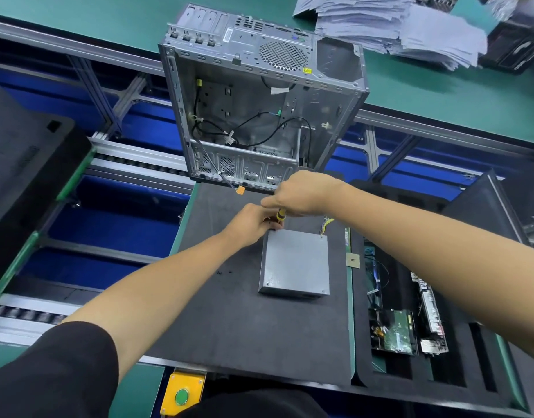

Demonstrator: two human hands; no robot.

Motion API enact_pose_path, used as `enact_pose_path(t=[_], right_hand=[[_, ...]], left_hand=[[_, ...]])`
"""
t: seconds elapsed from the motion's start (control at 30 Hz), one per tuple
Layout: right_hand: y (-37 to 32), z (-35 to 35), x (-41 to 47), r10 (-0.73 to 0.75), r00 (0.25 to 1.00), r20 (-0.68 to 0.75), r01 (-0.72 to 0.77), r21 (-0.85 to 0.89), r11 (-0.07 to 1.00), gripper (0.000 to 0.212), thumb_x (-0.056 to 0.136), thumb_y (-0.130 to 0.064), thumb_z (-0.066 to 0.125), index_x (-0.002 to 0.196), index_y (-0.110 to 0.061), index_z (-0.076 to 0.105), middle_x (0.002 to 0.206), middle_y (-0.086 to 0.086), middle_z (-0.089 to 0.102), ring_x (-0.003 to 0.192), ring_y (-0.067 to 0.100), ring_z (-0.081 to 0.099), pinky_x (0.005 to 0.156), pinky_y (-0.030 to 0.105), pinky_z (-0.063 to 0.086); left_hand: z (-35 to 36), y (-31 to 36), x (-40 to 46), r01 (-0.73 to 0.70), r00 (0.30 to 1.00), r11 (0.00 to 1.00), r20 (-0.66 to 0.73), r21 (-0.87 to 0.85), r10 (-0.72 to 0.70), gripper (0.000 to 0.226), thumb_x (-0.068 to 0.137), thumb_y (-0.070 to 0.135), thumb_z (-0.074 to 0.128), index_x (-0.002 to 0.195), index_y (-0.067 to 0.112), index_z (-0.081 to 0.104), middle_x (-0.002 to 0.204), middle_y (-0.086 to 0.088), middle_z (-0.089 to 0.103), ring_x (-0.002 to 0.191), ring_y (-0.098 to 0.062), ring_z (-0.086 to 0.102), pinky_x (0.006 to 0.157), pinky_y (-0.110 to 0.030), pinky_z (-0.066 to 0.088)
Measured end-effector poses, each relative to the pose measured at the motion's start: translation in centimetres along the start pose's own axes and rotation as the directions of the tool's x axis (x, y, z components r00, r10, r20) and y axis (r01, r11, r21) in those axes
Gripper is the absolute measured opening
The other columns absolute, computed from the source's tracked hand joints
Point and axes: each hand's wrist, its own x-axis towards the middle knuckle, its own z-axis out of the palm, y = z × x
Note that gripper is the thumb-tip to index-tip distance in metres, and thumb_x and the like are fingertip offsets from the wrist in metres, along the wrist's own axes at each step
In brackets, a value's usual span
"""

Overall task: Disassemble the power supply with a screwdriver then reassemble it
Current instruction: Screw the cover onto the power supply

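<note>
The grey metal power supply (295, 260) lies flat on the black mat (229, 321), lid up, with coloured wires (327, 223) coming out of its far right end. A screwdriver with a yellow and black handle (280, 217) stands over the box's far left corner. My right hand (302, 191) grips the top of the handle from above. My left hand (253, 220) pinches the lower part of the screwdriver at that corner; the tip is hidden by my fingers. A few small black screws (225, 272) lie loose on the mat left of the box.
An open, empty computer case (259, 95) stands at the mat's far edge, with an orange connector (240, 190) dangling. Right of the mat a foam tray (410, 297) holds a circuit board, a drive (394, 333) and cables. Papers (395, 22) are piled far right. A yellow box with a green button (181, 396) is near me.
</note>
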Motion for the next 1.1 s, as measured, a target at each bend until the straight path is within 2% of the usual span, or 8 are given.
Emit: enact_pose_path(t=[0.1, 0.2, 0.37, 0.53, 0.63, 0.77, 1.0, 1.1], right_hand=[[-1.0, -0.2, 0.5, 0.255, 0.961, 0.109, -0.274, 0.213, 0.938, 0.014, 0.098, -0.026, 0.052, 0.108, -0.017, 0.051, 0.078, 0.006, 0.044, 0.073, 0.031, 0.048, 0.061, 0.036, 0.038], [-1.6, -0.3, 0.8, 0.378, 0.898, 0.226, -0.433, 0.296, 0.851, 0.017, 0.098, -0.032, 0.052, 0.096, -0.015, 0.052, 0.095, 0.01, 0.058, 0.078, 0.032, 0.051, 0.065, 0.037, 0.04], [-1.5, 0.0, 0.5, 0.295, 0.952, 0.086, -0.298, 0.031, 0.954, 0.04, 0.096, -0.039, 0.055, 0.125, -0.018, 0.037, 0.106, 0.006, 0.06, 0.067, 0.029, 0.052, 0.05, 0.033, 0.031], [-0.8, -0.1, 0.0, -0.035, 0.998, 0.06, 0.037, -0.036, 0.999, 0.027, 0.097, -0.013, 0.048, 0.121, -0.022, 0.041, 0.1, 0.004, 0.062, 0.07, 0.03, 0.05, 0.057, 0.035, 0.036], [-1.8, 0.0, 0.0, 0.134, 0.988, 0.076, -0.138, 0.042, 0.99, 0.016, 0.1, -0.021, 0.051, 0.116, -0.019, 0.048, 0.085, 0.006, 0.053, 0.071, 0.03, 0.047, 0.058, 0.035, 0.037], [-2.7, -1.3, 0.9, 0.4, 0.864, 0.306, -0.476, 0.237, 0.847, 0.015, 0.097, -0.022, 0.055, 0.11, -0.016, 0.053, 0.113, 0.012, 0.056, 0.085, 0.032, 0.049, 0.07, 0.039, 0.043], [-4.6, -2.3, 1.8, 0.441, 0.876, 0.198, -0.474, 0.173, 0.864, 0.015, 0.092, -0.009, 0.052, 0.107, -0.012, 0.056, 0.098, 0.006, 0.06, 0.08, 0.031, 0.055, 0.064, 0.035, 0.04], [-3.4, -1.1, -0.5, 0.524, 0.838, 0.151, -0.535, 0.409, 0.739, 0.017, 0.089, -0.029, 0.061, 0.086, -0.019, 0.048, 0.079, -0.003, 0.054, 0.078, 0.028, 0.054, 0.058, 0.03, 0.032]], left_hand=[[-0.2, 0.3, -0.1, -0.025, 0.999, 0.999, 0.03, 0.022, 0.024, 0.031, 0.092, -0.009, 0.05, 0.101, 0.011, 0.073, 0.088, 0.005, 0.076, 0.086, -0.002, 0.071, 0.095, -0.024, 0.052], [-0.5, 0.4, -0.5, -0.03, 0.996, 0.999, 0.082, -0.043, 0.033, 0.022, 0.101, 0.006, 0.059, 0.119, 0.013, 0.068, 0.1, 0.009, 0.075, 0.096, -0.007, 0.069, 0.097, -0.02, 0.049], [-1.1, -3.5, -5.1, 0.043, 0.998, 0.992, -0.047, 0.117, -0.037, 0.02, 0.097, 0.029, 0.07, 0.11, 0.016, 0.062, 0.109, 0.006, 0.062, 0.107, -0.018, 0.046, 0.091, -0.031, 0.042], [-1.5, -7.3, -9.9, 0.162, 0.958, 0.93, 0.171, 0.331, -0.228, 0.039, 0.082, 0.047, 0.082, 0.104, 0.028, 0.056, 0.1, 0.011, 0.05, 0.097, -0.009, 0.043, 0.079, -0.03, 0.045], [-0.6, -7.7, -10.3, 0.187, 0.947, 0.913, 0.18, 0.362, -0.266, 0.036, 0.081, 0.037, 0.085, 0.104, 0.025, 0.061, 0.103, 0.007, 0.051, 0.101, -0.011, 0.047, 0.086, -0.034, 0.048], [-0.2, -7.2, -10.0, 0.223, 0.938, 0.889, 0.161, 0.4, -0.307, 0.026, 0.082, 0.027, 0.085, 0.098, 0.02, 0.066, 0.102, 0.004, 0.052, 0.097, -0.014, 0.051, 0.087, -0.036, 0.049], [0.1, -5.7, -9.1, 0.231, 0.908, 0.828, 0.192, 0.511, -0.372, 0.006, 0.097, 0.02, 0.068, 0.1, 0.015, 0.067, 0.108, -0.003, 0.056, 0.098, -0.024, 0.06, 0.084, -0.035, 0.049], [-0.2, -5.1, -8.5, 0.284, 0.947, 0.917, 0.07, 0.279, -0.314, 0.01, 0.098, 0.015, 0.062, 0.092, 0.023, 0.064, 0.091, -0.003, 0.059, 0.084, -0.028, 0.056, 0.078, -0.031, 0.046]])
